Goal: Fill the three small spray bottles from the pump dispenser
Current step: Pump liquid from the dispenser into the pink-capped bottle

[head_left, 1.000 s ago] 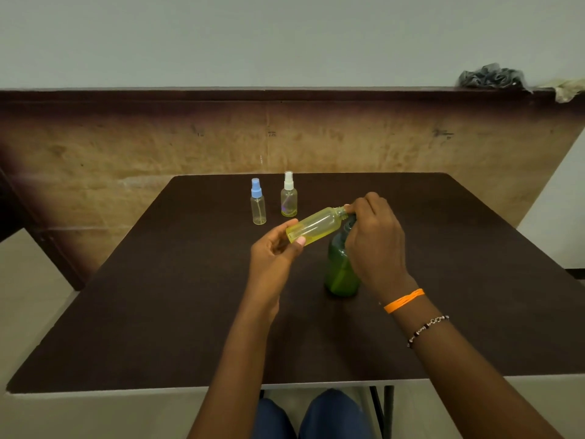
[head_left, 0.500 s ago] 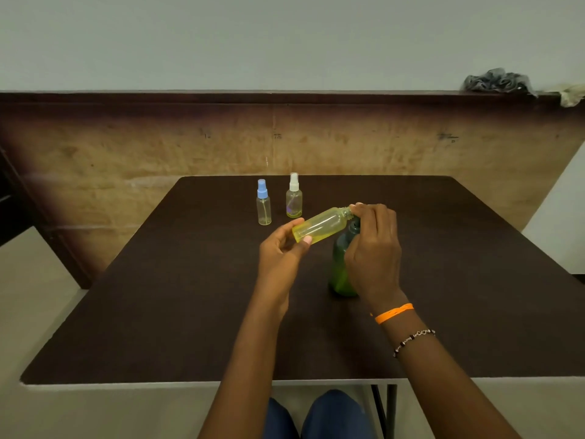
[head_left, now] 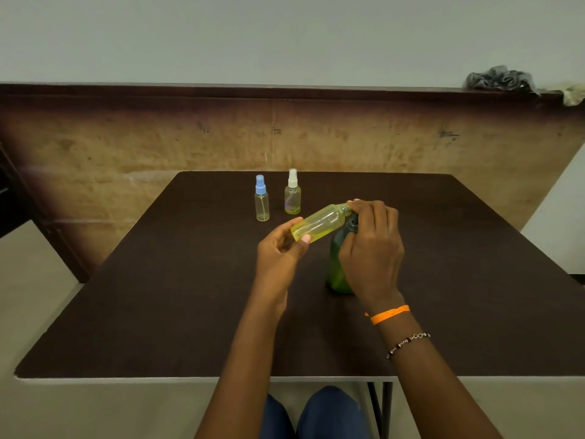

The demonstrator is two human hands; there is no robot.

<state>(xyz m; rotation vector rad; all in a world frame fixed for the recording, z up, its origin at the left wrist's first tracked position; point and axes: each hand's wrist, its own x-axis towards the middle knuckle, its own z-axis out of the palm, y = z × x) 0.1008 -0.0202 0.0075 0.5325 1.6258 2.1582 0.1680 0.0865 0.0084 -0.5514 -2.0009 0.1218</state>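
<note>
On the dark table (head_left: 158, 296) stands a green pump dispenser (head_left: 336, 264), its top covered by my right hand (head_left: 373, 251), whose fingers curl over the pump head. My left hand (head_left: 278, 251) pinches the base of a small uncapped bottle with yellow liquid (head_left: 319, 222). The bottle is tilted, and its open neck meets the pump's nozzle under my right fingertips. Two more small spray bottles stand upright farther back: one with a blue cap (head_left: 262, 201), which looks nearly clear, and one with a white cap (head_left: 292, 196) with a little yellow liquid at the bottom.
A brown wall panel rises just behind the table's far edge. On its ledge at the far right lies a crumpled grey cloth (head_left: 500, 79). My knees show under the table's near edge.
Both hands keep the same hold, with the tilted bottle's neck staying at the pump nozzle. Only my head view has shifted slightly.
</note>
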